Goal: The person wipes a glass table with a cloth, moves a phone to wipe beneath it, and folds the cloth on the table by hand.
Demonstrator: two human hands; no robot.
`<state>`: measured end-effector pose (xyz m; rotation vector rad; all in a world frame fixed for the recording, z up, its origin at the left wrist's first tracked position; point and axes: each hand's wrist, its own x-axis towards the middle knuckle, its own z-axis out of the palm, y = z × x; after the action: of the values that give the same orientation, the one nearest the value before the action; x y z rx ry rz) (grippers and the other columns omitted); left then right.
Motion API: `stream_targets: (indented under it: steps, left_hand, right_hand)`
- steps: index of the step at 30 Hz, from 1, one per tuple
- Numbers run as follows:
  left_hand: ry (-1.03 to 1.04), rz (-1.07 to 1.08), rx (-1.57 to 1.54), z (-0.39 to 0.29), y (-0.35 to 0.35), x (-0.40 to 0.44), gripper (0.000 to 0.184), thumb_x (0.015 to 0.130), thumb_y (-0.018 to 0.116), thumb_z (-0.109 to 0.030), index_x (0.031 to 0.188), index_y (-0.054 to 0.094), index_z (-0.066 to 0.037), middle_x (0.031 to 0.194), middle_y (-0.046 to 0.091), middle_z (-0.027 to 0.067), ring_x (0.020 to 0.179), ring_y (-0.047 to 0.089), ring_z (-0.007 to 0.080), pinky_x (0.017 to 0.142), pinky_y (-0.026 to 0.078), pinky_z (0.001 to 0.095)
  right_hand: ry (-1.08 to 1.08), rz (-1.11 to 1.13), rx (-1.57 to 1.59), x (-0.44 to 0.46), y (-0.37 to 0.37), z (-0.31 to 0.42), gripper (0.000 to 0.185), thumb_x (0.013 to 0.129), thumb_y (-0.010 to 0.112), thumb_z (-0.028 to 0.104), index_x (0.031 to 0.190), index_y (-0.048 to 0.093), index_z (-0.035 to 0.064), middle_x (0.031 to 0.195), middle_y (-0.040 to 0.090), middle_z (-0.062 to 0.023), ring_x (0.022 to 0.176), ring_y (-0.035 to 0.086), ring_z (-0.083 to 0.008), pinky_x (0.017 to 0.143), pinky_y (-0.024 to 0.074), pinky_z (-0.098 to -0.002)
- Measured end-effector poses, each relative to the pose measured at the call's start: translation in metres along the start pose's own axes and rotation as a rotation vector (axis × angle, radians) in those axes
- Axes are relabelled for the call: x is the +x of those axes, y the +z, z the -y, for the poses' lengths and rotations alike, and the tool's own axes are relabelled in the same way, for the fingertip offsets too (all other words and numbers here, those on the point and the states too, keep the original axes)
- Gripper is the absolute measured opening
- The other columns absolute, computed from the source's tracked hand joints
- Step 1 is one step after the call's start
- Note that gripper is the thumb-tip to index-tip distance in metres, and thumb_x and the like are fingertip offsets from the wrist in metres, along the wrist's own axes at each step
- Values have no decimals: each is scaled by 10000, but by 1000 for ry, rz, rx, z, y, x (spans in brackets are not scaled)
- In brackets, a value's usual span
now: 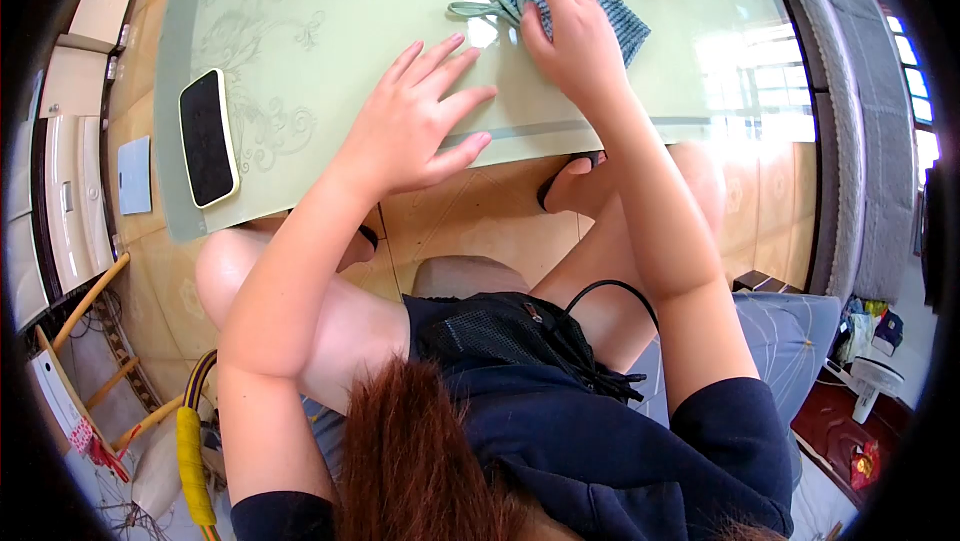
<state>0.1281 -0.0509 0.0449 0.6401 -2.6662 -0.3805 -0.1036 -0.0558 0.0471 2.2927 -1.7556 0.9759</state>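
Observation:
On the pale green glass table [350, 1], a blue-and-dark striped cloth [615, 16] with a light green loop lies near the far edge. My right hand [575, 36] rests on the left part of this cloth, fingers bent over it; whether it grips the fabric is hard to make out. My left hand [425, 116] is over the table's near edge, fingers spread, with nothing in it. It is to the left of the cloth and apart from it.
A phone with a dark screen [208, 139] lies at the table's left side. My legs are beneath the near edge. A grey sofa [870, 91] stands on the right, and a yellow-wrapped handle [192, 461] is at the lower left. A black cable hangs by my lap.

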Motion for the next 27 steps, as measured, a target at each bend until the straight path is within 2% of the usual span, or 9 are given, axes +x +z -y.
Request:
stream_targets:
  steps: [3,4,7,8,11,14,20,23,27]
  left_hand:
    - [-4,-10,2,1,-1,-1,408,847,567,-330,1197,622,-127,1390,477,157,1349,366,341,1129,247,519]
    - [-6,-9,3,2,-1,-1,406,849,565,-328,1196,622,-126,1388,480,155,1347,370,340,1129,246,519]
    - [-5,-11,0,2,0,-1,399,854,560,-324,1191,623,-122,1382,487,153,1341,380,338,1129,245,519]
    - [-4,-15,-4,2,-1,-1,397,854,560,-323,1189,623,-119,1379,490,153,1339,383,339,1129,245,518]
    - [-3,-20,-14,2,-1,0,394,856,558,-321,1184,622,-113,1375,494,155,1332,391,342,1128,249,517]
    - [-3,-21,-16,3,-1,-1,391,857,557,-319,1181,621,-109,1372,495,158,1324,399,346,1125,254,518]
    - [-2,-16,-23,4,0,0,391,858,566,-310,1189,618,-107,1369,497,159,1316,407,352,1121,261,518]
    - [-2,-22,-23,4,1,0,388,857,573,-300,1191,619,-108,1366,499,159,1311,412,350,1119,264,517]
    - [2,-23,-26,4,1,-1,379,856,577,-293,1184,624,-108,1361,504,158,1301,423,347,1117,268,516]
  right_hand:
    - [78,197,315,2,-16,32,275,881,514,83,1152,535,42,1028,661,-147,1016,604,-306,1043,375,-461]
    - [-6,222,293,-2,-12,29,243,902,501,103,1132,551,42,987,674,-131,1079,587,-320,1070,342,-485]
    - [-127,173,135,-11,-4,25,216,919,496,129,1111,563,56,966,688,-98,1143,563,-321,1091,308,-499]
    - [-97,217,129,-12,-4,23,211,931,497,160,1109,568,70,994,689,-83,1196,536,-320,1102,284,-513]
    - [-99,184,-4,-14,-7,23,224,932,500,179,1111,570,64,996,689,-97,1184,546,-324,1100,285,-513]
    - [9,191,-80,-14,-11,22,228,929,506,192,1096,578,53,1008,683,-120,1170,556,-331,1101,284,-513]
    - [-35,204,103,-18,-14,32,242,936,496,204,1076,602,37,1040,671,-145,1163,560,-329,1110,266,-513]
    - [-81,291,178,-18,-20,38,263,944,484,215,1074,624,35,1045,671,-139,1167,557,-326,1122,248,-505]
    - [8,291,180,-17,-26,33,283,960,462,231,1070,639,39,1054,669,-142,1158,561,-320,1131,236,-494]
